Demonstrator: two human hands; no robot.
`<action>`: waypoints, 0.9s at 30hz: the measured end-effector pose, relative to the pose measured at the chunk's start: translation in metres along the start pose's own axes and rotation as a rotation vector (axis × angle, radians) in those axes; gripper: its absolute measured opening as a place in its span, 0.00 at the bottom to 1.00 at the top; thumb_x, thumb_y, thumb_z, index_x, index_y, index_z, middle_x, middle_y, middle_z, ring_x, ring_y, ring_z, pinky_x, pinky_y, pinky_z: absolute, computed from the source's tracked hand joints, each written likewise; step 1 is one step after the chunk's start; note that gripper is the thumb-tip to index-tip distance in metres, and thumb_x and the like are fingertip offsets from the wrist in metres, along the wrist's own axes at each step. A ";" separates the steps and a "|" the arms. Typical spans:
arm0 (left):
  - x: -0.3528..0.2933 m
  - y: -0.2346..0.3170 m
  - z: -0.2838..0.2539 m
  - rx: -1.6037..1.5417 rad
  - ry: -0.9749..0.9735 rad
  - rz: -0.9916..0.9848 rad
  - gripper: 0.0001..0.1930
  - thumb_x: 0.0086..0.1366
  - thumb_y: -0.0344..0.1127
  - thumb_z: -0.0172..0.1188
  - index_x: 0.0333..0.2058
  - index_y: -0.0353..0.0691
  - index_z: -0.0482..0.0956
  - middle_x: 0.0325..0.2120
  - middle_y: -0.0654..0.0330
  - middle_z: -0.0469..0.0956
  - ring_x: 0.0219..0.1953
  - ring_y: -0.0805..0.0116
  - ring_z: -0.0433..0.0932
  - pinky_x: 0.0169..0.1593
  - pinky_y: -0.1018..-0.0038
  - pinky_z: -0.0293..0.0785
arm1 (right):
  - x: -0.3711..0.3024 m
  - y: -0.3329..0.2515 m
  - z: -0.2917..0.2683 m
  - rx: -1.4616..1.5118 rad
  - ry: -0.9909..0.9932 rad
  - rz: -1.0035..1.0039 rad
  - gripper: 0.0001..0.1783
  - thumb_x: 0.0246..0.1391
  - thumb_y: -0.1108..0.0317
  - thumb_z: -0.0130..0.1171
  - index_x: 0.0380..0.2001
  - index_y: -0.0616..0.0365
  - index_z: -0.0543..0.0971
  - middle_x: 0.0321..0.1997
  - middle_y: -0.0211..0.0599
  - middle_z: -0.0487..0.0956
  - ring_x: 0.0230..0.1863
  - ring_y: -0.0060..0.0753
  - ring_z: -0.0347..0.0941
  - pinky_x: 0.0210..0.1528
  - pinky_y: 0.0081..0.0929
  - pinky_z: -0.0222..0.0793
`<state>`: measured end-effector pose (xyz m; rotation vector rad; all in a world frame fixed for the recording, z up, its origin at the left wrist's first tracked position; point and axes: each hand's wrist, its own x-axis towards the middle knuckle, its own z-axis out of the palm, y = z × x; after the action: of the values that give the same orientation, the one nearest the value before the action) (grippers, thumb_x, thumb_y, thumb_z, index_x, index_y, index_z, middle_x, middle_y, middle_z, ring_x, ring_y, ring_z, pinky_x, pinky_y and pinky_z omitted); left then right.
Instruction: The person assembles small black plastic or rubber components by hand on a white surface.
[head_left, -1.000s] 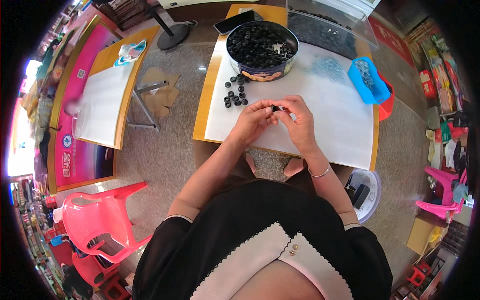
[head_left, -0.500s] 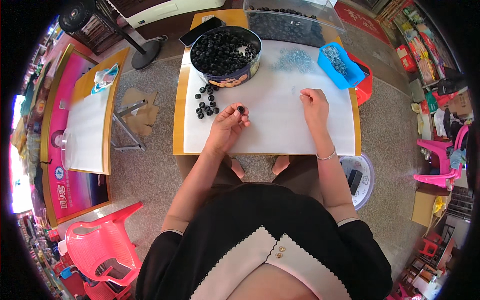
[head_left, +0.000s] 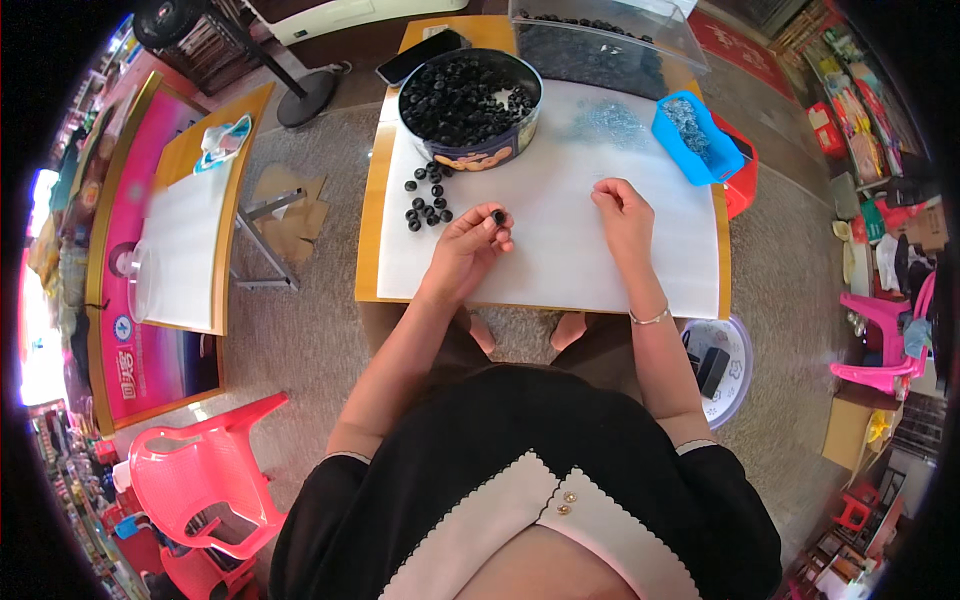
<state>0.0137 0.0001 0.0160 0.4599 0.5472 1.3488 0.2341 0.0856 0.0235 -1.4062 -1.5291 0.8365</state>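
Between the thumb and fingers of my left hand [head_left: 462,247] is a small, round black piece [head_left: 498,217] with a hollow-looking end. My right hand [head_left: 628,218] hovers to the right over the white sheet [head_left: 560,240], its thumb and forefinger pinched together; whatever is between them is too small to make out. Several loose black pieces [head_left: 439,190] lie beyond my left hand. Behind them stands a round tin [head_left: 487,159] full of the same black pieces. Small clear bits [head_left: 612,120] are scattered at the far right of the sheet, beside a blue plastic tray [head_left: 728,165] holding more.
A clear plastic bin [head_left: 600,62] with black pieces stands at the table's far edge, near a dark phone [head_left: 420,57]. A red container [head_left: 743,190] is beside the blue tray. A pink chair [head_left: 200,480] stands left; a pale basin [head_left: 738,370] is on the floor at right.
The view has shifted slightly, moving the table a little to the right in the picture. My right hand has come slightly nearer to my left, which still holds the black piece.
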 end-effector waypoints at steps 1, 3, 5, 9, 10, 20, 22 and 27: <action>0.000 0.000 -0.001 -0.001 0.012 0.008 0.08 0.65 0.31 0.52 0.41 0.35 0.73 0.34 0.61 0.73 0.32 0.75 0.72 0.41 0.76 0.72 | -0.006 -0.011 -0.001 0.003 -0.014 -0.001 0.06 0.46 0.71 0.62 0.30 0.58 0.79 0.30 0.29 0.78 0.30 0.19 0.71 0.36 0.19 0.67; 0.002 0.000 -0.003 0.019 -0.042 -0.010 0.08 0.66 0.31 0.51 0.41 0.35 0.72 0.34 0.60 0.73 0.33 0.74 0.72 0.42 0.76 0.71 | -0.017 -0.031 -0.002 0.200 -0.166 0.084 0.06 0.49 0.73 0.61 0.32 0.61 0.78 0.31 0.26 0.77 0.32 0.14 0.69 0.37 0.14 0.65; 0.001 -0.001 -0.005 0.023 -0.030 -0.022 0.09 0.66 0.32 0.51 0.42 0.34 0.72 0.34 0.60 0.73 0.33 0.74 0.72 0.42 0.76 0.71 | -0.029 -0.045 0.009 0.288 -0.224 0.065 0.06 0.49 0.73 0.61 0.32 0.62 0.78 0.29 0.27 0.77 0.31 0.15 0.69 0.36 0.15 0.65; 0.002 -0.003 -0.009 0.001 -0.053 -0.035 0.10 0.66 0.32 0.51 0.43 0.33 0.71 0.34 0.60 0.74 0.33 0.74 0.73 0.42 0.76 0.71 | -0.045 -0.061 0.033 0.350 -0.329 -0.055 0.05 0.49 0.75 0.60 0.32 0.63 0.78 0.28 0.29 0.77 0.30 0.17 0.70 0.35 0.16 0.67; 0.002 -0.003 -0.009 0.001 -0.054 -0.031 0.10 0.66 0.32 0.52 0.43 0.33 0.71 0.34 0.60 0.74 0.33 0.73 0.73 0.42 0.76 0.71 | -0.047 -0.065 0.037 0.350 -0.334 -0.056 0.05 0.49 0.75 0.60 0.32 0.63 0.78 0.28 0.29 0.77 0.30 0.17 0.70 0.35 0.16 0.67; 0.003 -0.007 -0.013 0.046 -0.053 -0.008 0.11 0.65 0.29 0.51 0.45 0.32 0.71 0.35 0.60 0.76 0.33 0.72 0.74 0.42 0.76 0.71 | -0.049 -0.075 0.046 0.102 -0.287 -0.341 0.06 0.47 0.77 0.58 0.31 0.60 0.77 0.28 0.36 0.76 0.29 0.30 0.73 0.32 0.24 0.69; 0.003 -0.007 -0.013 0.088 -0.069 -0.009 0.15 0.64 0.31 0.54 0.47 0.31 0.70 0.38 0.58 0.76 0.35 0.71 0.74 0.43 0.76 0.71 | -0.049 -0.074 0.045 0.079 -0.288 -0.363 0.06 0.46 0.77 0.59 0.32 0.60 0.77 0.28 0.36 0.75 0.28 0.31 0.73 0.31 0.25 0.69; 0.002 -0.006 -0.013 0.094 -0.070 -0.028 0.13 0.64 0.29 0.53 0.47 0.31 0.70 0.37 0.58 0.76 0.35 0.70 0.74 0.42 0.76 0.71 | -0.047 -0.079 0.042 0.084 -0.364 -0.302 0.07 0.46 0.79 0.59 0.31 0.64 0.75 0.28 0.33 0.74 0.29 0.23 0.71 0.33 0.20 0.67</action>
<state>0.0106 0.0007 0.0020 0.5721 0.5589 1.2796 0.1627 0.0322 0.0712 -0.9628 -1.8994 0.9898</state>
